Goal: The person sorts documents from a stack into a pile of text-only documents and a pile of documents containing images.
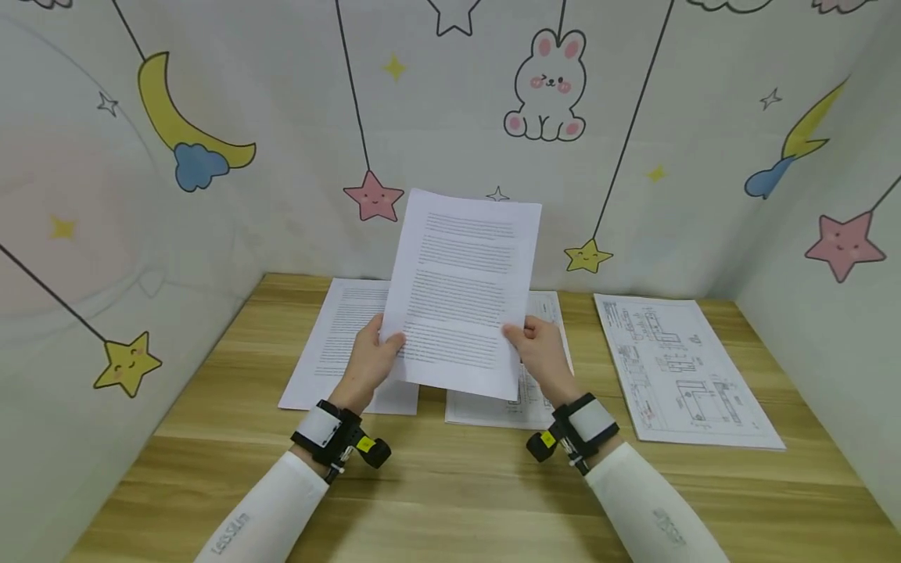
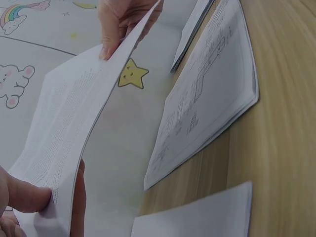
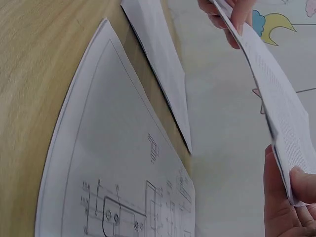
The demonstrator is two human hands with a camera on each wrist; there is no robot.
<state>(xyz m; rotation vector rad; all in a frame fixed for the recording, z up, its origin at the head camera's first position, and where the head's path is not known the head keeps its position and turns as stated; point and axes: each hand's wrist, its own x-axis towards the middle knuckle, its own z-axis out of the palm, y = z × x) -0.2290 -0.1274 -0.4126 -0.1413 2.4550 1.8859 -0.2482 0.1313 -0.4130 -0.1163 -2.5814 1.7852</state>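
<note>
Both hands hold up a stack of printed text sheets (image 1: 461, 289) over the table, tilted toward the head camera. My left hand (image 1: 369, 356) pinches its left edge, thumb on the printed face and fingers behind. On the opposite edge, my right hand (image 1: 545, 356) grips it the same way. Several sheets' edges show as a thin pack in the left wrist view, where the held stack (image 2: 64, 123) bows slightly. Beneath it on the table lie a text-sheet pile (image 1: 338, 352) at left and a drawing-sheet pile (image 1: 486, 410) in the middle, both partly hidden.
A second pile of technical drawings (image 1: 693, 375) lies at the right of the wooden table (image 1: 450, 500). Behind and at both sides hangs a white cloth wall (image 1: 296, 117) with cartoon stars, a moon and a rabbit. Each wrist wears a strapped camera.
</note>
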